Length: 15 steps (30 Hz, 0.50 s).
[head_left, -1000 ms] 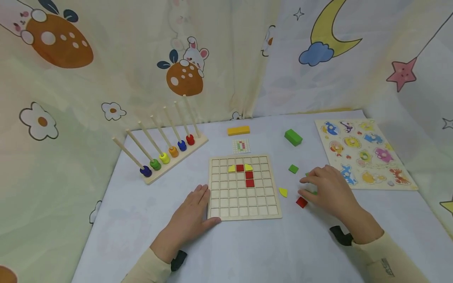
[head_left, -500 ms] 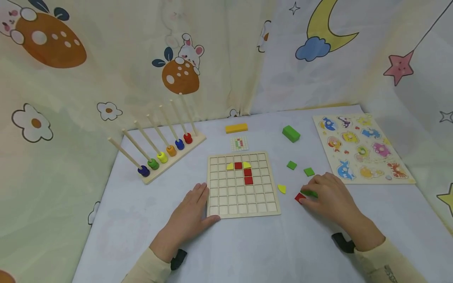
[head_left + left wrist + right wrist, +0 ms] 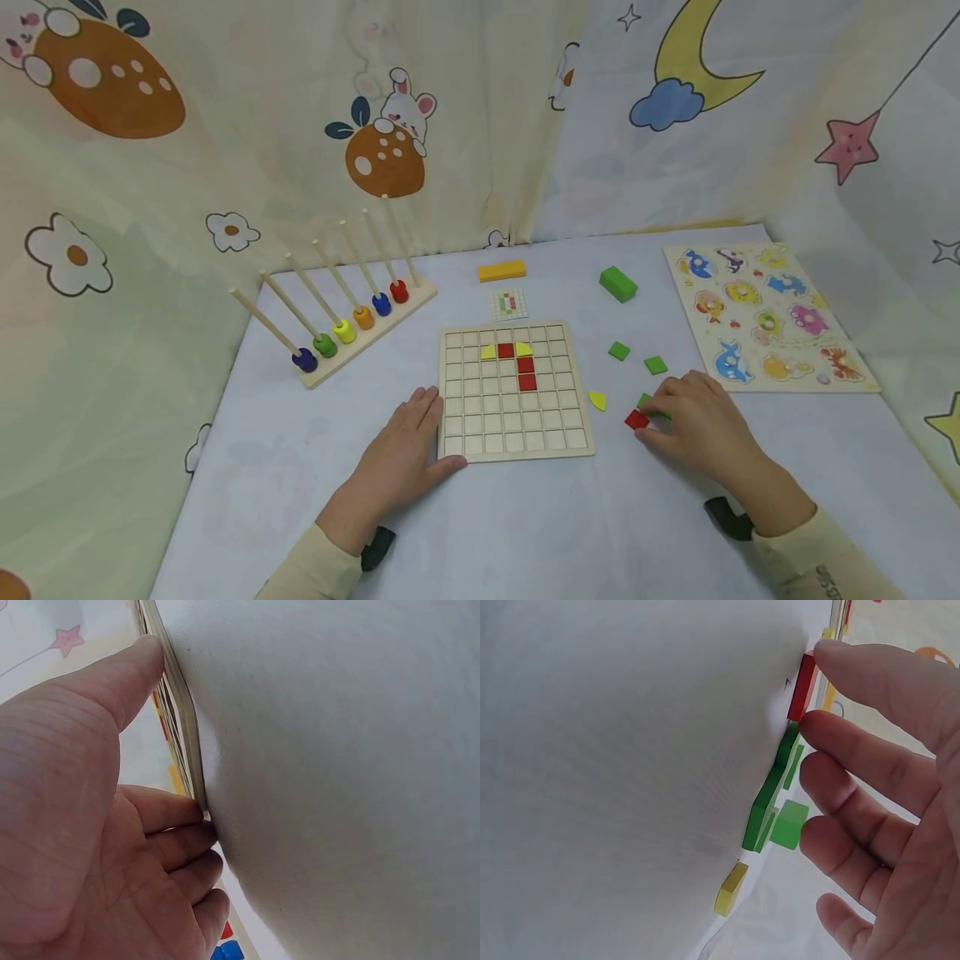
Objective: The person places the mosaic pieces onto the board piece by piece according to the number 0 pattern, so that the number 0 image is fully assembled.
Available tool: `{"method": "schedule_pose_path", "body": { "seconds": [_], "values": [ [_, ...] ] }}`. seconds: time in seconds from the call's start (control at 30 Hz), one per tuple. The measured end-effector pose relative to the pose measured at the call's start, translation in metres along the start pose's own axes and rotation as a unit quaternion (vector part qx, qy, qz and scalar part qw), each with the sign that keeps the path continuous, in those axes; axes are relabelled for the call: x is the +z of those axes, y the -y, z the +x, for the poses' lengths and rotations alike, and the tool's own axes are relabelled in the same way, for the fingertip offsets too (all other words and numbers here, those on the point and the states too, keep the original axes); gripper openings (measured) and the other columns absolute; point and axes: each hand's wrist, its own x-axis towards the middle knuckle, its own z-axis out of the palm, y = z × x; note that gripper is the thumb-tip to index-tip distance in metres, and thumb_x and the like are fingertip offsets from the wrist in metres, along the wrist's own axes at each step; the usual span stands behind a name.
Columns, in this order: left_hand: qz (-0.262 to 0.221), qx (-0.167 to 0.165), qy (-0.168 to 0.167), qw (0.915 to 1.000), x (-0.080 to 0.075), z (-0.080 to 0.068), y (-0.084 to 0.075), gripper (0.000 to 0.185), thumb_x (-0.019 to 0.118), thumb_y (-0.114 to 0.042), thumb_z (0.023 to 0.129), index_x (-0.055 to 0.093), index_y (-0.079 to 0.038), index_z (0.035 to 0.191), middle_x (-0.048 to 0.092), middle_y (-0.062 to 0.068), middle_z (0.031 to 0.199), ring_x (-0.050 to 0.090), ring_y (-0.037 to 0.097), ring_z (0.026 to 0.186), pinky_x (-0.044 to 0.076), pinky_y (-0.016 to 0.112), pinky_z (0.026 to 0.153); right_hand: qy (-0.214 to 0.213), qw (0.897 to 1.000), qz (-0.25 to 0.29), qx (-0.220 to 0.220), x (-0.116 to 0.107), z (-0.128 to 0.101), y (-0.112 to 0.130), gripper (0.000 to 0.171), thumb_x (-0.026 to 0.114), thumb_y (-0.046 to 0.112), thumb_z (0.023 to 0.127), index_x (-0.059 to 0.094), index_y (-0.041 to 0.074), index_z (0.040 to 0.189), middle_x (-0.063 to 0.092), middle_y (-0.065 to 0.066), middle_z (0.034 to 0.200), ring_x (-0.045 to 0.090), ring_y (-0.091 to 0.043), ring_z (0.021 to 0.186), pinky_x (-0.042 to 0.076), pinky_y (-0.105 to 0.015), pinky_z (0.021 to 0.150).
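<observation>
A wooden grid board [image 3: 516, 450] lies in the middle of the table, with three red tiles [image 3: 527, 372] and two yellow pieces [image 3: 488, 352] set near its top. My left hand [image 3: 420, 433] lies flat on the table, fingers straight, against the board's lower left edge [image 3: 180, 712]. My right hand [image 3: 656, 423] is to the right of the board. Its thumb and forefinger pinch the opposite edges of a loose red tile [image 3: 636, 419] [image 3: 802, 686] that lies on the cloth. A green tile [image 3: 645, 402] [image 3: 769, 795] lies just behind it, by the other fingers.
Two more green tiles [image 3: 618, 351] [image 3: 655, 364] and a yellow piece [image 3: 597, 401] lie loose right of the board. Behind it are a pattern card [image 3: 507, 304], a yellow block [image 3: 502, 271] and a green block [image 3: 618, 283]. A peg rack [image 3: 352, 325] stands left, an animal puzzle [image 3: 765, 317] right.
My right hand drew back from the green tiles, uncovering one, and its thumb and forefinger closed on the red tile. The left hand stayed put.
</observation>
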Motion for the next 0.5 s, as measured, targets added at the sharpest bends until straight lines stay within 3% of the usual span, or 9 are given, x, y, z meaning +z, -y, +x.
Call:
{"method": "schedule_pose_path", "body": {
  "seconds": [0.5],
  "values": [
    [0.003, -0.007, 0.005, 1.0, 0.0004, 0.0002, 0.0001, 0.102, 0.07, -0.065, 0.092, 0.032, -0.002, 0.163, 0.026, 0.013, 0.174, 0.02, 0.031, 0.163, 0.024, 0.048, 0.133, 0.01, 1.0, 0.003, -0.001, 0.0016, 0.0013, 0.0042, 0.026, 0.096, 0.029, 0.071, 0.084, 0.015, 0.09, 0.069, 0.003, 0.086, 0.054, -0.021, 0.084, 0.046, -0.055, 0.104]
  ]
}}
